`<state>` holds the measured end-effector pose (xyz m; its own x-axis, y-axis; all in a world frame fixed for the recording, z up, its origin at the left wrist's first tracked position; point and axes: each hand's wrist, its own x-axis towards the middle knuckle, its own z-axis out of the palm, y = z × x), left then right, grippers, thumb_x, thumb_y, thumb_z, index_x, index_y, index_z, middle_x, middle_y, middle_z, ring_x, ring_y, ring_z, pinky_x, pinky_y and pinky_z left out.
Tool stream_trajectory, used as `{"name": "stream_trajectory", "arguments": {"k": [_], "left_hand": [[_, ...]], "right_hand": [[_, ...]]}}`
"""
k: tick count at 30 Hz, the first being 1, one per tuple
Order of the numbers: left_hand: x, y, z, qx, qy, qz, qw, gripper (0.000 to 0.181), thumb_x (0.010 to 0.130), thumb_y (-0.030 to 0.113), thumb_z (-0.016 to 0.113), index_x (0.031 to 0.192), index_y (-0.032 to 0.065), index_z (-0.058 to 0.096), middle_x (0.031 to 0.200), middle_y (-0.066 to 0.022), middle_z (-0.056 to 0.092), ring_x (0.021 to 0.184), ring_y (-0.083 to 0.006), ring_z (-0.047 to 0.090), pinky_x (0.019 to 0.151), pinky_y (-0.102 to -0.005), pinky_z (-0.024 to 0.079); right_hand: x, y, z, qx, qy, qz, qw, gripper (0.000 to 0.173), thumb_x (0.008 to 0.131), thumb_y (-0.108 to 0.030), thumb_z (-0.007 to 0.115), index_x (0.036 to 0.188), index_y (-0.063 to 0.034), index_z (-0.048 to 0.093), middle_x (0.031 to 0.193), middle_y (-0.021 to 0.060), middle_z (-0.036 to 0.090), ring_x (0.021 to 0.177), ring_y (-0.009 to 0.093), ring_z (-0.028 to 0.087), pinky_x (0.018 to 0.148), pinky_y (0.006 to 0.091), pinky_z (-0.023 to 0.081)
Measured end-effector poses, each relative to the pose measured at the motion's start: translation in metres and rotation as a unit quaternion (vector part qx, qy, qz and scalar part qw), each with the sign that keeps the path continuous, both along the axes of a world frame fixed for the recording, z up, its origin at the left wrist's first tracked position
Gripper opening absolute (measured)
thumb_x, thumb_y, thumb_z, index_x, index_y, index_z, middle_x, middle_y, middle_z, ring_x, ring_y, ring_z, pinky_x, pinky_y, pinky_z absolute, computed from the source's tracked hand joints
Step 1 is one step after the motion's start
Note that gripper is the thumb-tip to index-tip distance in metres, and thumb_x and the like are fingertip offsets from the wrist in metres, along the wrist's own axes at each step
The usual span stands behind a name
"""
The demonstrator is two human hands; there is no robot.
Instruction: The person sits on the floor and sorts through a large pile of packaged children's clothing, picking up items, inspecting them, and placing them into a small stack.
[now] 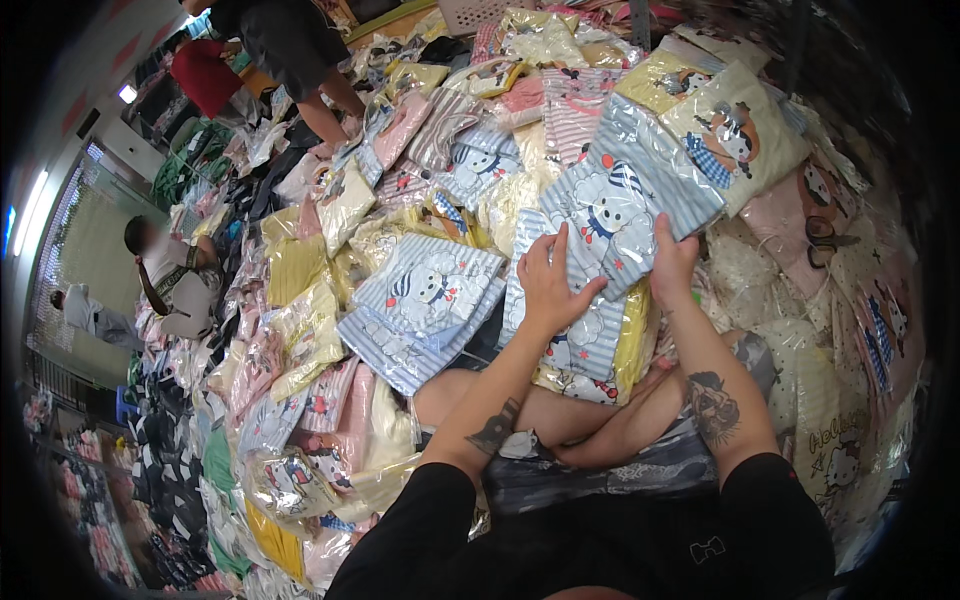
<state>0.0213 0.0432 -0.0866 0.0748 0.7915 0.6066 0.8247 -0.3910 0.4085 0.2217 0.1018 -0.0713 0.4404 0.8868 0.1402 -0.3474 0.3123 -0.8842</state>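
A folded blue-and-white striped garment in a clear plastic bag, printed with a white cartoon animal, lies tilted in front of me. My right hand grips its lower right edge, thumb on top and the other fingers largely hidden. Spread fingers of my left hand rest flat across its lower left part. Beneath it, over my crossed legs, is a stack with another blue striped bagged garment on top and yellow bagged garments under that. Left of this stack lie more blue striped bagged garments, overlapping one another.
Bagged garments in pink, yellow and cream heap up all around. Black-handled scissors lie on the right-hand pile. A pale plastic basket stands at the far edge. Several other people are beyond the heap, one bending over it.
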Motion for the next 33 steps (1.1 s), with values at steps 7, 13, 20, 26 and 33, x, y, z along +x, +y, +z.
{"name": "stream_trajectory", "arguments": {"k": [7, 13, 20, 26, 33], "left_hand": [[-0.001, 0.007, -0.016, 0.007, -0.048, 0.005, 0.999, 0.123, 0.076, 0.063, 0.081, 0.163, 0.0006, 0.02, 0.135, -0.0182, 0.052, 0.127, -0.0359, 0.048, 0.108, -0.0549, 0.03], [-0.001, 0.008, -0.029, -0.065, -0.006, 0.043, 0.997, 0.11, 0.077, 0.064, 0.079, 0.161, 0.0102, 0.034, 0.138, -0.0157, 0.051, 0.133, -0.0343, 0.046, 0.111, -0.0567, 0.029], [-0.002, -0.007, -0.004, -0.036, 0.025, 0.041, 0.998, 0.084, 0.085, 0.061, 0.074, 0.151, 0.0155, 0.051, 0.139, -0.0162, 0.05, 0.134, -0.0342, 0.046, 0.113, -0.0559, 0.029], [0.004, -0.008, -0.004, -0.031, 0.03, 0.044, 0.998, 0.08, 0.087, 0.059, 0.072, 0.151, 0.0151, 0.051, 0.139, -0.0165, 0.051, 0.135, -0.034, 0.045, 0.113, -0.0548, 0.029], [-0.002, -0.01, -0.011, -0.028, 0.038, 0.03, 0.998, 0.075, 0.091, 0.055, 0.07, 0.151, 0.0141, 0.051, 0.141, -0.0175, 0.051, 0.137, -0.0352, 0.045, 0.114, -0.0544, 0.03]], "right_hand": [[0.001, 0.001, -0.003, -0.014, -0.025, 0.019, 0.999, 0.048, 0.1, -0.025, 0.071, 0.132, 0.0086, 0.057, 0.131, 0.0138, 0.065, 0.117, 0.019, 0.061, 0.101, 0.0345, 0.047], [0.004, 0.008, -0.028, -0.038, -0.014, 0.013, 0.999, 0.056, 0.097, -0.02, 0.074, 0.141, 0.0065, 0.051, 0.14, 0.0147, 0.06, 0.124, 0.022, 0.059, 0.105, 0.037, 0.046], [0.001, -0.002, -0.013, -0.043, -0.019, 0.077, 0.996, 0.058, 0.095, -0.015, 0.074, 0.141, 0.0075, 0.048, 0.143, 0.0156, 0.056, 0.127, 0.024, 0.056, 0.109, 0.0375, 0.043], [-0.002, -0.003, -0.007, -0.038, -0.021, 0.053, 0.998, 0.055, 0.094, -0.016, 0.074, 0.136, 0.0088, 0.049, 0.139, 0.0168, 0.058, 0.125, 0.025, 0.057, 0.107, 0.0373, 0.043], [0.0, 0.001, -0.022, -0.172, -0.149, 0.057, 0.972, 0.051, 0.088, -0.019, 0.077, 0.124, 0.0102, 0.056, 0.123, 0.018, 0.065, 0.113, 0.027, 0.062, 0.1, 0.0374, 0.046]]}}
